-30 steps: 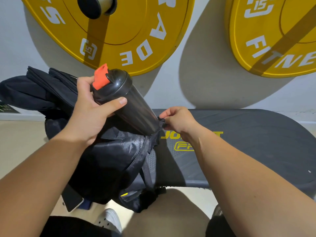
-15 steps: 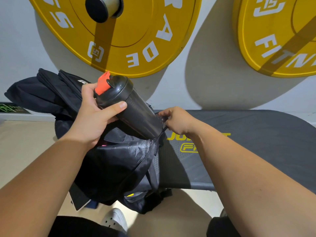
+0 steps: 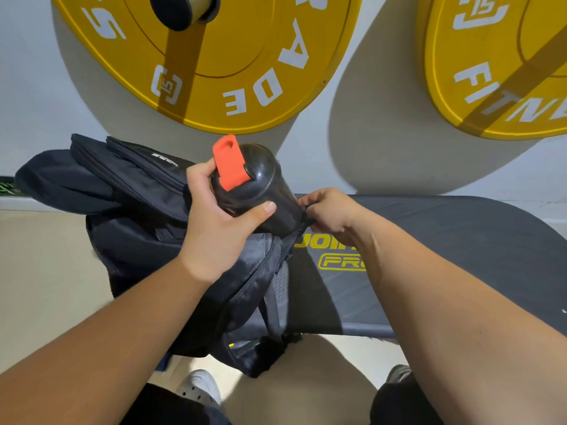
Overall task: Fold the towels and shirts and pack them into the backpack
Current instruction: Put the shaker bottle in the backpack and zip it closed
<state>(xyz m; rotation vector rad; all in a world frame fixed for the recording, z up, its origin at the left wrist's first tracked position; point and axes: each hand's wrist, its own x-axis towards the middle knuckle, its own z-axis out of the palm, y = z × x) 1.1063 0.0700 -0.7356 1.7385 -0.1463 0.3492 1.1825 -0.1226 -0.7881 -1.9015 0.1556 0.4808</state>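
My left hand point(image 3: 221, 231) grips the stiff, probably slick bottle point(image 3: 276, 207) just below its lid point(image 3: 260, 176); my right hand point(image 3: 333, 213) pinches the limp backpack point(image 3: 144, 243) fabric.

two yellow weight plates point(image 3: 214, 65) point(image 3: 503, 65) hang on a pale grey wall point(image 3: 362, 142), shadowed; black padded bench point(image 3: 460, 256) over beige floor point(image 3: 40, 286).

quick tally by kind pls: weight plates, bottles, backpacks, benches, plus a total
yellow weight plates: 2
shaker bottle: 1
backpack: 1
bench: 1
total: 5
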